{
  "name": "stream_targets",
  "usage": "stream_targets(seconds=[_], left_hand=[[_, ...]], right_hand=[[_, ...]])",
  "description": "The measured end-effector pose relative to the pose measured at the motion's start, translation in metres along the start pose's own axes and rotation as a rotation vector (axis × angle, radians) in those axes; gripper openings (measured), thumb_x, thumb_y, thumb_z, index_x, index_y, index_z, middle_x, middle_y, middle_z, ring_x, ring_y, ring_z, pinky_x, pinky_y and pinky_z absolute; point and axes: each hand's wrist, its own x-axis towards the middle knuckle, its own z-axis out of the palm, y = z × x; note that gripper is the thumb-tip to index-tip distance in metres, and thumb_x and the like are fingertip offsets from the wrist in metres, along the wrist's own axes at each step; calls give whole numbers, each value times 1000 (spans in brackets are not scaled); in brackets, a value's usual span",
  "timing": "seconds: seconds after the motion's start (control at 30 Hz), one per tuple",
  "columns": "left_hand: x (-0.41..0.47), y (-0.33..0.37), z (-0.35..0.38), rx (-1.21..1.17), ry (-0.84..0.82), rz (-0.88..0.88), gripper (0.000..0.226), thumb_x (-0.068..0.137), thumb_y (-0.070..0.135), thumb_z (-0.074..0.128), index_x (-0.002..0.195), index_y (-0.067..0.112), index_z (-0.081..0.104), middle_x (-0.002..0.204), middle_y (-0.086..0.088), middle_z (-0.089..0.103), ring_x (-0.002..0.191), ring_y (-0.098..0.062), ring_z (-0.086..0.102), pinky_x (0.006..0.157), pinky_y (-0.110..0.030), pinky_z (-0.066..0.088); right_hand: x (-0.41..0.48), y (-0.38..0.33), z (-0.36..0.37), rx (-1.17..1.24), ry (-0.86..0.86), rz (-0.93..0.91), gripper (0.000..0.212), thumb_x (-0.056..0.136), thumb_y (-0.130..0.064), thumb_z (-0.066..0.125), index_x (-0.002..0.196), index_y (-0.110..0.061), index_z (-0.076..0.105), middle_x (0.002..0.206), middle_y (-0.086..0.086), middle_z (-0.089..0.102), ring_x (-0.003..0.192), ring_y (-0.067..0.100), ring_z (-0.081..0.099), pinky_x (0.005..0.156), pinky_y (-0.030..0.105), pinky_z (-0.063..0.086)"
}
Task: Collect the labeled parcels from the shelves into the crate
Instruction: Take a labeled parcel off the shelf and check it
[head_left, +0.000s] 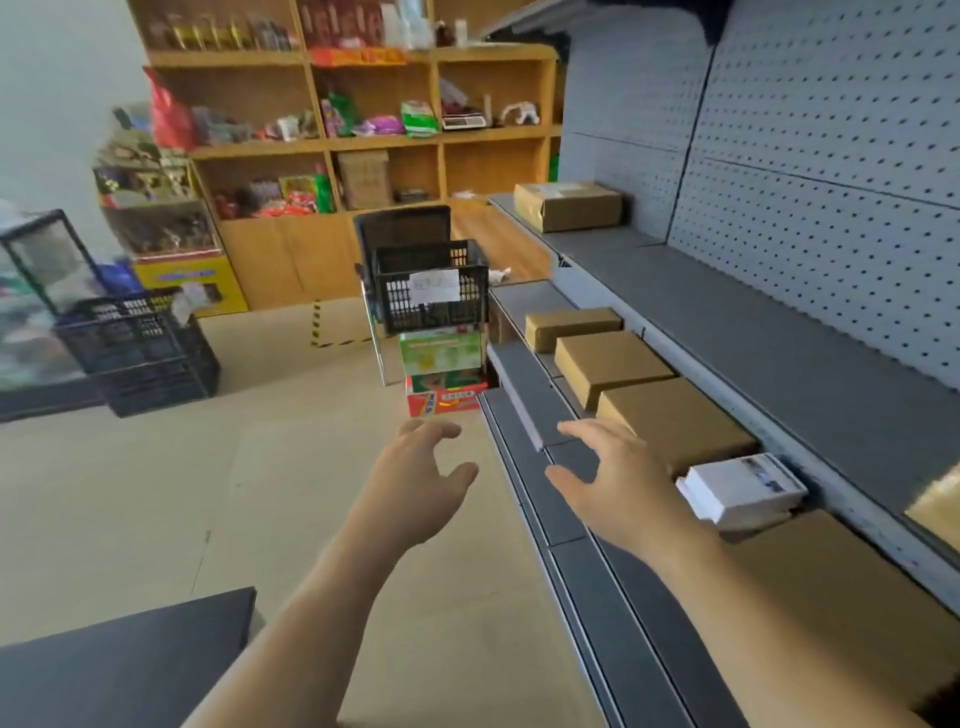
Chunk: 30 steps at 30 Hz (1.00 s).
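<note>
While both arms reached forward, the left hand (415, 483) hung over the floor (156, 519), fingers spread and loose, grasping nothing. The right hand (615, 483) was likewise released and empty, held over the front edge of the grey shelves (524, 410). Its fingertips were near a brown parcel (675, 423); whether they touched it could not be told.

That parcel was the nearest of three in a row on the middle shelf, with a second (610, 364) and a third (571, 325) lying farther along. Just right of the right hand, a white parcel (743, 488) with dark print sat between the brown parcel and a larger box (831, 597) closer to the camera. One more parcel (569, 205) lay on the upper shelf (727, 291), against the pegboard (831, 156).

The crate (431, 286), black with a white slip on its near side, stood ahead at the far end of the shelves, well apart from both hands. It rested on a green carton (441, 351), which sat on a red carton (447, 397). Its inside was hidden.

A second black crate (140, 353) stood on the floor to the left, and a wooden rack (363, 140) of goods filled the back wall.
</note>
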Motion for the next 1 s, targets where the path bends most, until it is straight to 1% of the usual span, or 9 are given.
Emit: stream_targets(seconds=[0.1,0.17,0.23,0.4,0.5,0.57,0.73,0.87,1.0], left_hand=[[31,-24,-2,-3,-18,-48,47,93,37,67,137,29,55,140,9,45,121,-12,51,94,-24,39],[51,-35,-2,-10,-33,-68,47,93,39,66,138,31,54,140,11,44,110,-8,48,86,-25,45],[74,-44,-2,-11,-36,-85,48,94,39,65,139,31,53,141,13,42,105,-6,46,81,-25,48],[146,-70,-5,16,-14,-120,48,94,37,65,140,30,52,143,13,42,127,-12,49,97,-23,38],[203,-78,-8,19,-1,-144,48,94,36,65,140,30,53,144,12,42,120,-10,49,91,-20,36],[243,-80,-9,19,0,-154,48,95,35,65,140,29,53,144,11,42,117,-10,50,89,-19,36],[337,-99,-14,29,29,-206,49,95,34,65,142,27,52,145,9,43,113,-7,49,92,-20,34],[393,-126,-15,9,43,-256,50,95,33,65,142,28,52,147,10,43,127,-11,50,96,-19,34],[458,-161,-17,2,40,-274,49,95,36,65,141,29,52,147,12,43,124,-14,54,99,-23,41]], right_hand=[[45,-8,28,11,-45,-12,52,96,-40,64,146,-28,52,149,-9,50,138,12,44,115,36,40],[72,-13,44,15,-78,-24,53,96,-41,64,146,-28,50,150,-10,48,139,12,43,115,40,39],[102,-15,58,26,-95,-35,54,96,-41,63,147,-29,50,152,-11,46,140,13,42,116,42,39],[192,-18,84,28,-113,-85,55,96,-41,63,148,-30,49,153,-11,45,142,11,39,118,40,36],[254,-15,98,58,-128,-117,54,96,-41,63,148,-30,49,153,-11,45,142,11,40,116,38,37],[299,-11,107,66,-149,-123,54,96,-42,63,147,-30,49,151,-11,46,139,12,42,114,41,41],[403,-5,132,48,-196,-150,53,95,-42,63,146,-29,51,149,-9,48,140,14,42,115,47,40],[469,-8,162,27,-257,-155,55,95,-43,62,147,-29,49,152,-9,46,142,15,39,117,46,37],[532,-13,196,10,-298,-145,56,96,-44,62,148,-31,47,155,-11,42,145,14,37,119,47,34]])
